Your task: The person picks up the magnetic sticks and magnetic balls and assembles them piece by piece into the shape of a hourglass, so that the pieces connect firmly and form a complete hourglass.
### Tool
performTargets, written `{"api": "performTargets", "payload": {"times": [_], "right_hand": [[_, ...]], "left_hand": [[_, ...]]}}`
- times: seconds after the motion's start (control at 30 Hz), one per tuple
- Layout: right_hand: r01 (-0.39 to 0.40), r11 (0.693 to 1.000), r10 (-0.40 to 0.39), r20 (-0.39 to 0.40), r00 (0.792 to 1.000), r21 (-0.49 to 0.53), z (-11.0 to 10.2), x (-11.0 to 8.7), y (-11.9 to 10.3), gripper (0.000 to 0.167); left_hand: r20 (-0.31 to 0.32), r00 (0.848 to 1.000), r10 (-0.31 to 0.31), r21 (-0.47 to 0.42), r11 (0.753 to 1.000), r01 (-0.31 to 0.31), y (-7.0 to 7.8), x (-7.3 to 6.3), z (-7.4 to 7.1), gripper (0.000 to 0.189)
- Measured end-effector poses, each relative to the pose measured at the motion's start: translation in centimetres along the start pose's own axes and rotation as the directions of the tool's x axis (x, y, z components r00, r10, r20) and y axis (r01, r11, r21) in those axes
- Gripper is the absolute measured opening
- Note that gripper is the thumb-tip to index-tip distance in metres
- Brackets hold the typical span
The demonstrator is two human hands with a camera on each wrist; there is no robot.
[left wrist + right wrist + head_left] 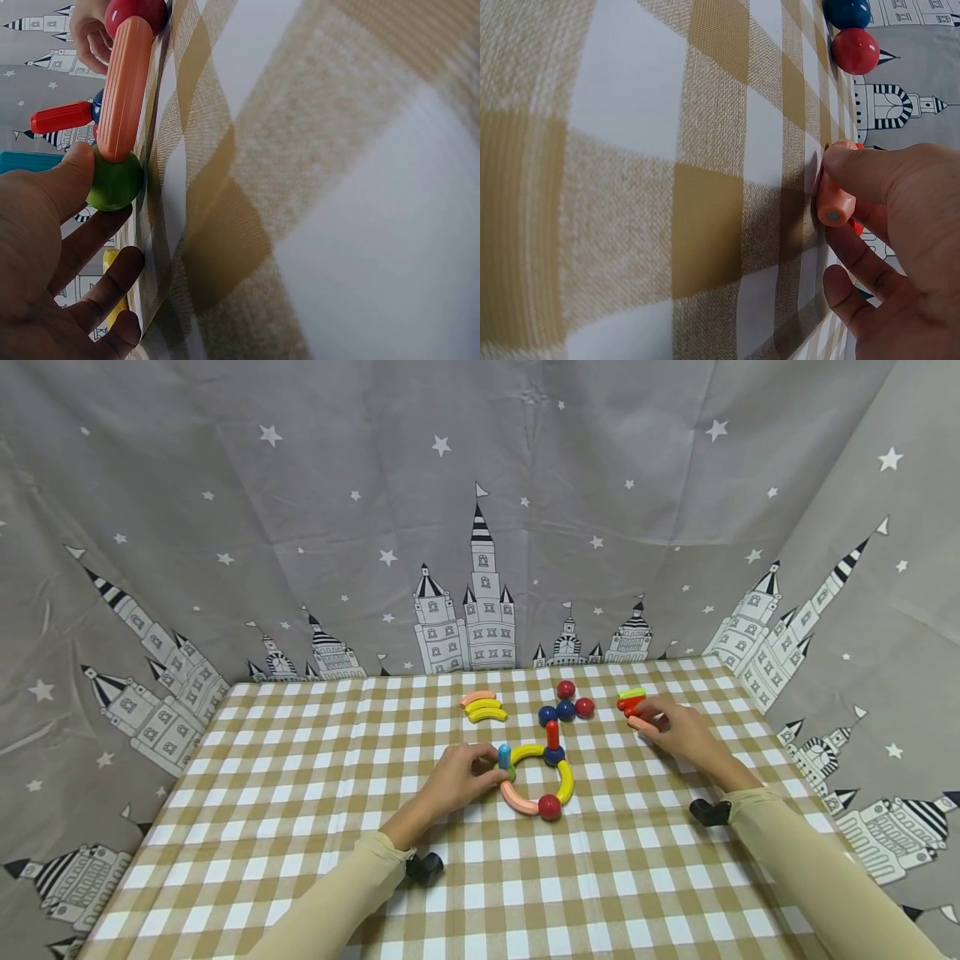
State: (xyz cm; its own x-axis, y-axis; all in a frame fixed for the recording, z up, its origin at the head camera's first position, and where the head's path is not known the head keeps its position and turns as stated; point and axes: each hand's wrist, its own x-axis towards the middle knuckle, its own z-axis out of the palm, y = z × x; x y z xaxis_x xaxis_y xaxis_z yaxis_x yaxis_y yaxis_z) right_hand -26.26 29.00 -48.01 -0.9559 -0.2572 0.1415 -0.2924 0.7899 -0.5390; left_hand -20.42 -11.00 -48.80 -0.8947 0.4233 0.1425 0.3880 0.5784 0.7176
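Pinching a glossy green ball (116,184) between thumb and forefinger of the left hand (468,774), with the other fingers fanned loosely apart, probably for steadying the joint beneath an upright light-blue plastic rod (505,758). Linking there to a curved salmon-coloured ribbed plastic bar (516,798) and a curved yellow plastic bar (530,750), lying on the brown-and-white checked cloth (637,902) and apparently closing a ring through a glossy red ball (550,807), a second curved yellow plastic bar (566,782) and a glossy dark-blue ball (554,757). Bearing an upright red plastic rod (552,734) on that dark-blue ball, seemingly using it as a foot. Pinching a short salmon-coloured plastic rod (835,202) between thumb and fingers of the right hand (671,727) (showing a small greyish disc at one end, possibly a magnet for clinging to balls), near a lime-green plastic bar (632,692) and red plastic pieces (632,702), partly hidden and hard to count. Grouping two loose red balls (584,707) and two loose dark-blue balls (566,710) behind the ring, and laying three spare curved bars (487,715) side by side farther left, likely for sorting by shape within easy reach
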Motion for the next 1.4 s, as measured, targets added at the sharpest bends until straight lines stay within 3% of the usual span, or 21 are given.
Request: {"api": "performTargets", "payload": {"times": [0.47, 0.87, 1.03, 1.4], "right_hand": [[-0.060, 0.997, 0.062, 0.047, 0.997, -0.045, 0.1, 0.1, -0.3, 0.023], [-0.047, 0.998, 0.050, 0.052, 0.997, -0.049, -0.1, 0.2, -0.4, 0.022], [-0.011, 0.999, 0.014, 0.059, 0.998, -0.049, -0.2, 0.2, -0.7, 0.023], [0.111, 0.994, -0.112, 0.078, 0.991, 0.018, -1.1, -1.0, -1.7, 0.012]], "left_hand": [[-0.003, 1.000, -0.015, 0.006, 1.000, 0.015, 0.1, 0.0, 0.1, 0.018], [-0.007, 1.000, -0.007, 0.023, 1.000, 0.007, 0.0, 0.1, 0.1, 0.020], [-0.008, 1.000, 0.010, 0.023, 1.000, -0.010, 0.0, 0.1, 0.0, 0.020], [0.011, 1.000, -0.021, 0.015, 1.000, 0.021, 0.1, 0.0, 0.0, 0.019]]}}
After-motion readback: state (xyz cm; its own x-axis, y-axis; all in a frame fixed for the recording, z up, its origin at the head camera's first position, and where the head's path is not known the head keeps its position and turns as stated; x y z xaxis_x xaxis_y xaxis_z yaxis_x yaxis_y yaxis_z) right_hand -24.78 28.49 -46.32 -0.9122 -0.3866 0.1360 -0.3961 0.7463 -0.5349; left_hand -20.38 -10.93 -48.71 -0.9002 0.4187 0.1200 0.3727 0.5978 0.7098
